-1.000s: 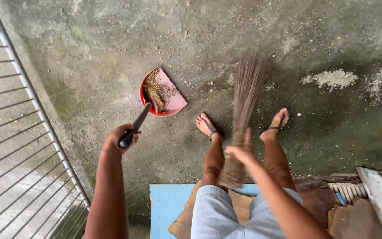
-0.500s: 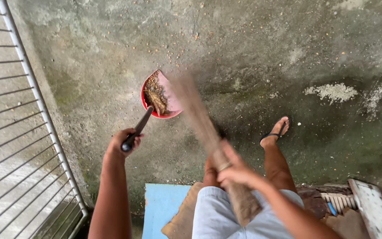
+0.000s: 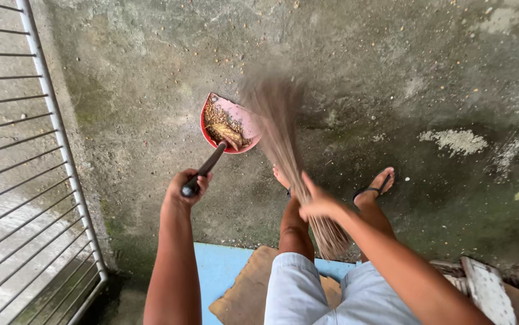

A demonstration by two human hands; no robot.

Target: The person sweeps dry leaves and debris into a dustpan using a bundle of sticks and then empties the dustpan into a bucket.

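Left hand [image 3: 188,183] wrapped the handle of a red dustpan [image 3: 230,123] lying on the floor, holding debris. Right hand [image 3: 318,204] clenched a light, flexible broom [image 3: 280,129] near its bound end, bristles beside the pan.

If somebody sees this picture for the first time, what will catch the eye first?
Probably the red dustpan in the middle of the grey concrete floor, full of brown leaves and grit, held by its dark handle in the left hand. Just right of it, the blurred broom in the right hand fans out at the pan's edge. A white metal grille runs down the left side.
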